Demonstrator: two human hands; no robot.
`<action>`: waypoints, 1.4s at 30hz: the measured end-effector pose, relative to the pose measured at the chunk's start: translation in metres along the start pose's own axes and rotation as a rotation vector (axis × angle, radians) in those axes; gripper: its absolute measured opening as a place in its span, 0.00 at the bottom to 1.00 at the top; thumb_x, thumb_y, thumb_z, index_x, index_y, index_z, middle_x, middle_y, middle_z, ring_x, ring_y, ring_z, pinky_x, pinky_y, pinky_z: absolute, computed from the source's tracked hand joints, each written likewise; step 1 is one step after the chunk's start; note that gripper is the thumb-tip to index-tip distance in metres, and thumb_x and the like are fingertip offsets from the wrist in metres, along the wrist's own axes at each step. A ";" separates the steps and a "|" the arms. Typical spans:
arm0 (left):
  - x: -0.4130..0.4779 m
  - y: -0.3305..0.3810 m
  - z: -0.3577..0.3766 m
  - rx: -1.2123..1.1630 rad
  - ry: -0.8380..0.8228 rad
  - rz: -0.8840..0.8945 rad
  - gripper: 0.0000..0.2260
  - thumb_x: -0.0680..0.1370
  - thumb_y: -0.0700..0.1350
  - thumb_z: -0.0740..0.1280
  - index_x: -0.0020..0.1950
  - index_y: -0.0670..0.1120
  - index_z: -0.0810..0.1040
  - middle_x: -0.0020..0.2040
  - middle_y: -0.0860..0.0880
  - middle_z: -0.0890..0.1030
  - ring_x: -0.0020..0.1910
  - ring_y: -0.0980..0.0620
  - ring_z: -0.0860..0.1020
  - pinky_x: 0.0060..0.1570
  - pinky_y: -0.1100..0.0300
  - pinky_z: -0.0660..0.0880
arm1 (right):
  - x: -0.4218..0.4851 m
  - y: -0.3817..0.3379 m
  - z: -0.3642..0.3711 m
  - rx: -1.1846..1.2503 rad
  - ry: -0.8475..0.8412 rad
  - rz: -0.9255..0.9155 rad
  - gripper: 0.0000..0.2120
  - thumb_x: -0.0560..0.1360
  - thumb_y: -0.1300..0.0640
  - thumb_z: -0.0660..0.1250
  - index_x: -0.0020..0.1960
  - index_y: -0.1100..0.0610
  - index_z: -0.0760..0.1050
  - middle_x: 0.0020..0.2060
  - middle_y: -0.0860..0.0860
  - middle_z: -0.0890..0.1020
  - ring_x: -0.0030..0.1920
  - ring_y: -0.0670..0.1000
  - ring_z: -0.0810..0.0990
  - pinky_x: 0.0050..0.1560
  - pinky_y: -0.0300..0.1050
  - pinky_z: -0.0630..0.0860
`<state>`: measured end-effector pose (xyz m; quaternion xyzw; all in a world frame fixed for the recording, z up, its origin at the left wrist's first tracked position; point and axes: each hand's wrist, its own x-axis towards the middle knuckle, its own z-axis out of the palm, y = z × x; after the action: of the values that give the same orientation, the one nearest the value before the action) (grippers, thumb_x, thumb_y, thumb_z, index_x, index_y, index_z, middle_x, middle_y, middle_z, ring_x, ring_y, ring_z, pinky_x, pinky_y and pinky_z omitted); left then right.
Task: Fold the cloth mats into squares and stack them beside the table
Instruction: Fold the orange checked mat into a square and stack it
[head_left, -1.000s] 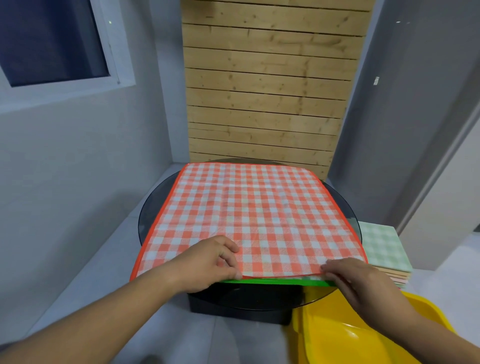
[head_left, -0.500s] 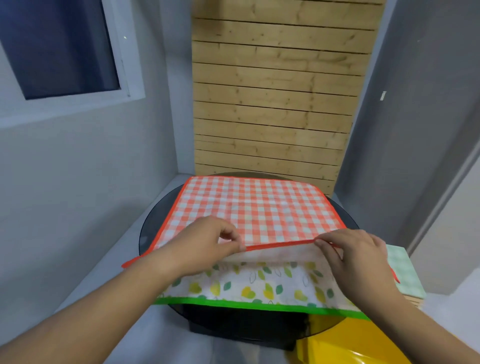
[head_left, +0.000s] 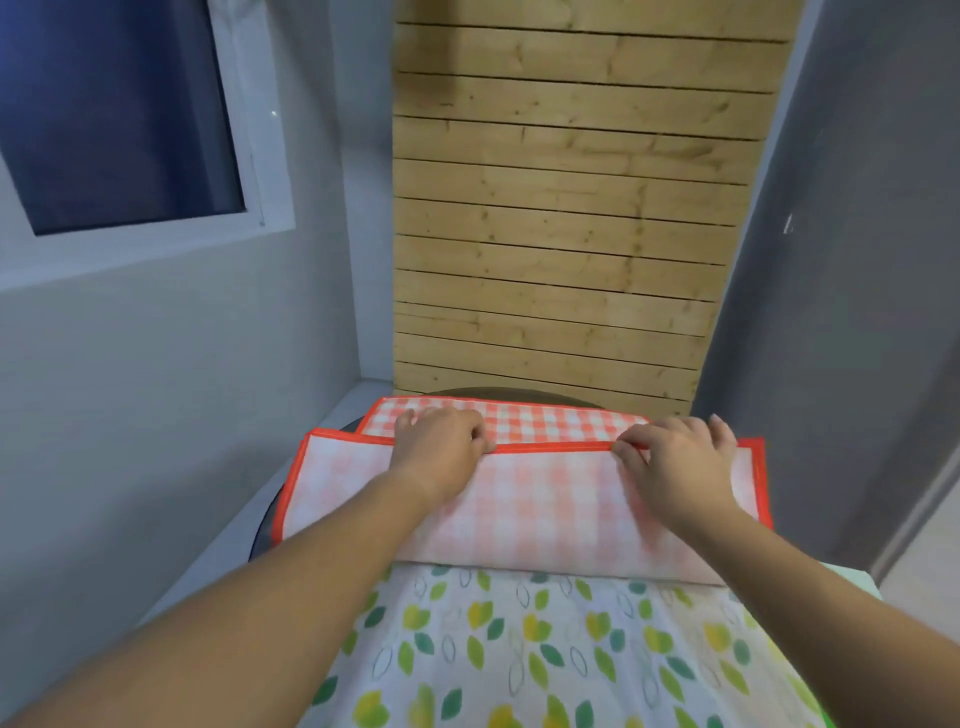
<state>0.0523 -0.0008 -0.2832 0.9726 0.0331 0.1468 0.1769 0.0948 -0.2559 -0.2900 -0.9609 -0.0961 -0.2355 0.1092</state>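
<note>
Two hands: left hand (head_left: 439, 447), right hand (head_left: 675, 467), pinching one checked mat (head_left: 540, 504), one leaf-print mat (head_left: 545, 654) beneath

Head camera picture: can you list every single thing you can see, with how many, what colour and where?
checked mat: one, red and white with an orange-red border, on the table, near edge folded toward the far edge
leaf-print mat: one, white with green and yellow leaves, under the checked mat, nearest the camera
table: one, dark and round, mostly covered
plank wall: one, light wood, behind the table
window: one, white frame, upper left
left hand: one, pinching the folded edge
right hand: one, pinching the same edge
</note>
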 end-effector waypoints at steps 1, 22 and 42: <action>0.006 -0.004 0.008 -0.030 -0.023 -0.016 0.10 0.82 0.53 0.64 0.45 0.50 0.78 0.47 0.55 0.81 0.53 0.48 0.76 0.58 0.52 0.64 | 0.009 0.001 0.009 -0.007 -0.039 -0.002 0.11 0.78 0.45 0.61 0.47 0.42 0.82 0.49 0.45 0.82 0.58 0.53 0.73 0.71 0.56 0.52; 0.065 -0.050 0.094 -0.113 -0.015 0.027 0.11 0.79 0.57 0.69 0.40 0.54 0.75 0.43 0.57 0.77 0.47 0.53 0.74 0.52 0.54 0.71 | 0.046 0.036 0.114 0.270 -0.181 0.036 0.05 0.74 0.44 0.68 0.44 0.43 0.79 0.44 0.42 0.79 0.48 0.48 0.75 0.51 0.52 0.77; -0.056 -0.051 0.042 -0.288 -0.306 0.247 0.08 0.78 0.54 0.72 0.55 0.56 0.86 0.57 0.66 0.76 0.61 0.67 0.71 0.65 0.63 0.72 | -0.071 0.010 0.041 0.385 -0.335 -0.290 0.03 0.74 0.48 0.72 0.44 0.43 0.84 0.49 0.35 0.77 0.54 0.39 0.71 0.55 0.36 0.71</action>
<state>0.0104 0.0265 -0.3548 0.9449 -0.1348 0.0216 0.2975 0.0530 -0.2650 -0.3606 -0.9243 -0.2920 -0.0640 0.2373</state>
